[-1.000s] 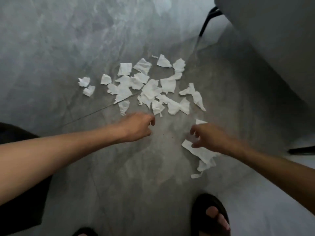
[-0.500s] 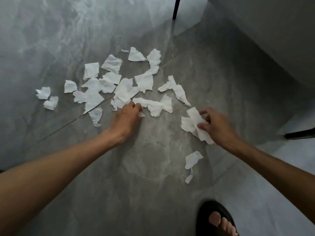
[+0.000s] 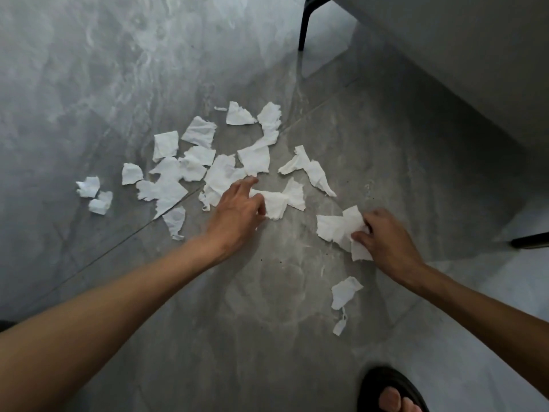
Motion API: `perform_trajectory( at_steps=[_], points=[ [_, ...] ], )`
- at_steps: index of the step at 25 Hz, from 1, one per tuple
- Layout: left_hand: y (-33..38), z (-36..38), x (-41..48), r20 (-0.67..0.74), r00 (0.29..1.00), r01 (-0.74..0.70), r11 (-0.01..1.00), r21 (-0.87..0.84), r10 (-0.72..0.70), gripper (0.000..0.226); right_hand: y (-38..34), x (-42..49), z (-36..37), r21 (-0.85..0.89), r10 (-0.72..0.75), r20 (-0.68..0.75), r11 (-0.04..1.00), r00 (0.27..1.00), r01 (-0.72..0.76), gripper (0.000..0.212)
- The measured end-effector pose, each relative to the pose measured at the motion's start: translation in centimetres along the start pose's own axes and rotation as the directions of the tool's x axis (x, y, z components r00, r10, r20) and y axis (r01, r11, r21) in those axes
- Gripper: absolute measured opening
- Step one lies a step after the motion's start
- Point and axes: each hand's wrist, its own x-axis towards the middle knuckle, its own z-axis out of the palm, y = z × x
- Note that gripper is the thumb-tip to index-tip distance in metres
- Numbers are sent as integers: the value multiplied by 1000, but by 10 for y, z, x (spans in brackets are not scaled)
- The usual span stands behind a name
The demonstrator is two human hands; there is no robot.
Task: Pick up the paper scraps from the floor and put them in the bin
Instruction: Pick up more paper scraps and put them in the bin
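Several white torn paper scraps (image 3: pixel 193 168) lie scattered on the grey marbled floor (image 3: pixel 89 84). My left hand (image 3: pixel 237 206) rests at the near edge of the pile, its fingers pinching a crumpled scrap (image 3: pixel 277 203). My right hand (image 3: pixel 383 236) is closed on a bunch of scraps (image 3: pixel 338 228) just off the floor, to the right of the pile. A loose scrap (image 3: pixel 344 291) and a thin shred (image 3: pixel 340 325) lie below my right hand. No bin is in view.
A large grey furniture surface (image 3: pixel 460 55) fills the upper right, with a black leg (image 3: pixel 306 25) at the top and another black leg (image 3: pixel 531 242) at the right edge. My foot in a black sandal (image 3: pixel 389 391) stands at the bottom right.
My left hand has reached forward onto the pile and pinched a scrap. My right hand has gathered scraps off the floor and holds them bunched.
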Motion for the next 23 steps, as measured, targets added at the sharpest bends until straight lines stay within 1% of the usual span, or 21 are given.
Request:
perform_trajectory(
  at_steps=[2, 4, 5, 7, 8, 9, 10, 11, 12, 13, 14, 15, 18, 19, 21, 23],
  points=[
    [12, 5, 14, 51, 997, 50, 997, 60, -54, 15, -1, -2, -5, 66, 29, -38, 997, 999, -27, 13],
    [16, 12, 18, 27, 998, 45, 990, 135, -49, 15, -1, -4, -11, 189, 65, -89, 981, 994, -47, 9],
    [16, 15, 17, 5, 1000, 27, 989, 143, -28, 13, -1, -5, -15, 237, 83, -110, 970, 990, -55, 11],
    [13, 18, 15, -12, 1000, -7, 997, 83, 8, 7, 0, -10, -21, 298, 89, -131, 953, 987, -47, 12],
    [12, 18, 14, -15, 1000, -14, 999, 38, 15, 3, 0, -13, -22, 317, 79, -115, 948, 990, -38, 13],
    [12, 18, 13, -15, 1000, -19, 1000, 2, 19, 2, 0, -18, -24, 316, 41, -69, 949, 997, -17, 16],
    [11, 17, 11, -13, 1000, -21, 1000, -22, 20, 6, 1, -24, -22, 276, -39, 4, 960, 999, 36, 21],
    [11, 17, 9, -7, 1000, -21, 999, -48, 21, 14, 3, -31, -19, 197, -139, 104, 973, 985, 116, 27],
    [11, 16, 5, 5, 1000, -15, 997, -80, 16, 24, 5, -38, -13, 105, -229, 218, 972, 949, 211, 33],
    [11, 13, 1, 24, 1000, -7, 993, -114, 10, 33, 7, -45, -6, 25, -284, 327, 956, 901, 293, 40],
    [12, 11, -2, 42, 999, -2, 989, -145, 8, 39, 7, -50, 1, -32, -299, 401, 940, 866, 339, 44],
    [13, 7, -5, 54, 998, 1, 985, -172, 9, 39, 6, -53, 7, -66, -300, 429, 930, 852, 361, 44],
    [16, -18, -14, 87, 996, -15, 979, -202, 34, 24, -2, -53, 15, -142, -377, 397, 876, 837, 462, 22],
    [17, -31, -19, 99, 994, -30, 980, -198, 51, 20, -8, -53, 15, -155, -385, 390, 868, 836, 472, 17],
    [18, -63, -31, 112, 990, -63, 980, -187, 85, 15, -25, -52, 13, -120, -348, 360, 903, 865, 413, 16],
    [16, -99, -48, 95, 991, -77, 977, -197, 97, 11, -53, -50, 7, 8, -294, 288, 952, 911, 305, 18]
  ],
)
